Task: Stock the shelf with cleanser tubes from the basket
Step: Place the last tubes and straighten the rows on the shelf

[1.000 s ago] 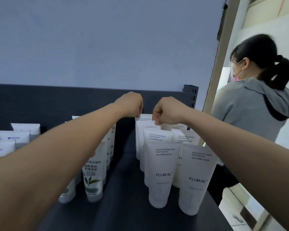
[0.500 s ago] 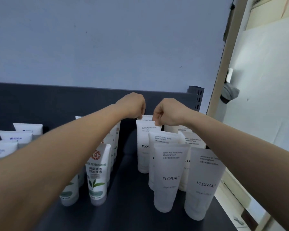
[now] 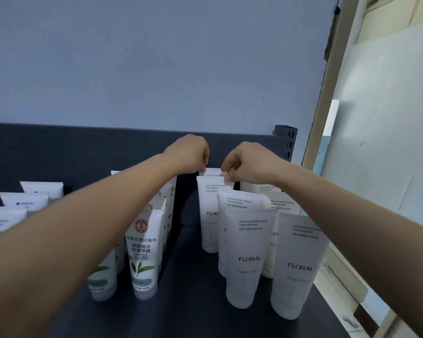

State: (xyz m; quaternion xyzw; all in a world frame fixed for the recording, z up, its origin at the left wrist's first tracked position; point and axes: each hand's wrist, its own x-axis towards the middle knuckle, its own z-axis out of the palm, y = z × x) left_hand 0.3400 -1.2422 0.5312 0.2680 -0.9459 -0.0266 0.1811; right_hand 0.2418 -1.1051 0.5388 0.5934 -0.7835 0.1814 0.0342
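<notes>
Though nearer tubes (image 3: 249, 252) hide its body, both the left hand (image 3: 188, 153) and right hand (image 3: 244, 162) pinch the rearmost tube (image 3: 213, 172).

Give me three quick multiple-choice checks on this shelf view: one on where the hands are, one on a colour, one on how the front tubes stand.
1. Where are the left hand and right hand working?
A) at the front leaf-print tube
B) at the top edges of the rear FLORAL tubes
C) below the shelf

2. What colour is the shelf surface?
A) white
B) dark grey
C) yellow

3. How do the two front FLORAL tubes sit?
A) lying flat
B) stacked on each other
C) upright, cap down

Answers:
1 B: the fingers of both hands pinch white top edges at the back of the row.
2 B: the bare strip between the rows is dark grey.
3 C: both rest on their caps, flat sealed ends up.
</notes>
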